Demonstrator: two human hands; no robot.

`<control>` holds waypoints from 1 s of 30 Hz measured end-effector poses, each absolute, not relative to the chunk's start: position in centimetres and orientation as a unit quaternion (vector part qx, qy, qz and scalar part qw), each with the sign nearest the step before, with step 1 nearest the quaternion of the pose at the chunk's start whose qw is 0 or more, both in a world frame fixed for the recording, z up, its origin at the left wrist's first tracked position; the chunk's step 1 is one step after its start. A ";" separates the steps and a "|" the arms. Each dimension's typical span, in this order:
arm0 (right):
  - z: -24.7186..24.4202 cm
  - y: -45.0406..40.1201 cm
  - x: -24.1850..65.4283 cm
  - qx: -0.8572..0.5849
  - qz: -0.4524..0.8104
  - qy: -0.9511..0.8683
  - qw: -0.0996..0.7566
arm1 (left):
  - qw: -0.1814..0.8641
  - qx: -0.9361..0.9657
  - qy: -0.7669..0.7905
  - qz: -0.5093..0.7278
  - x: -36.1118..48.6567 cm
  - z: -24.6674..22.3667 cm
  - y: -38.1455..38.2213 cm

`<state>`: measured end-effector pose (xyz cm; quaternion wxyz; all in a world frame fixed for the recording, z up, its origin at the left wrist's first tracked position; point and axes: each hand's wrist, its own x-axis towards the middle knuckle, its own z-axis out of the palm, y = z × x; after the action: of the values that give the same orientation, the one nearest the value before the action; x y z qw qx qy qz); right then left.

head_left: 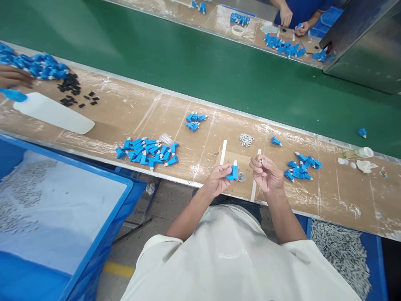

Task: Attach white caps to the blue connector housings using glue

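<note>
My left hand (218, 179) grips a blue plastic part with a white tip (232, 172), held upright above the bench. To its right, my right hand (267, 173) is raised with thumb and forefinger pinched on a tiny piece, too small to name. Just past the hands lies a small heap of grey-white pieces (246, 139). Under the left hand's part is a little clear round dish (242, 177). Two white strips, a left one (223, 152) and a right one (254, 189), lie on the cardboard on either side of the hands.
Blue parts lie in a left cluster (147, 151), a far cluster (194, 121) and a right cluster (302, 167). A co-worker's hand (14, 77) is at the far left near black pieces (69, 85). Another person (299, 19) works across the green belt (188, 62). A bottle (360, 153) lies right.
</note>
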<state>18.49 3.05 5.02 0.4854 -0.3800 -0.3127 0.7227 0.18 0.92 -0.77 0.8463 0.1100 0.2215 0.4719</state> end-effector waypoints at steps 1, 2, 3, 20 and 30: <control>5.0 3.0 18.3 -0.385 0.718 -0.311 0.490 | 0.846 0.109 0.223 0.472 0.2 -0.9 0.9; 4.9 3.0 18.2 -0.390 0.711 -0.314 0.494 | 0.846 0.107 0.226 0.471 0.3 -1.0 0.9; 4.8 2.9 18.0 -0.394 0.703 -0.321 0.498 | 0.847 0.105 0.229 0.469 0.3 -1.1 0.9; 4.8 1.7 17.0 -0.485 0.609 -0.418 0.468 | 0.838 0.115 0.254 0.469 0.1 -0.8 0.9; 6.3 0.6 16.2 -0.494 0.561 -0.512 0.423 | 0.804 0.171 0.288 0.492 -0.5 0.8 0.7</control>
<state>16.20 0.63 6.31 0.4233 -0.4935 -0.5118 0.5615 -0.55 0.69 0.78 0.8040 0.1706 0.2877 0.4917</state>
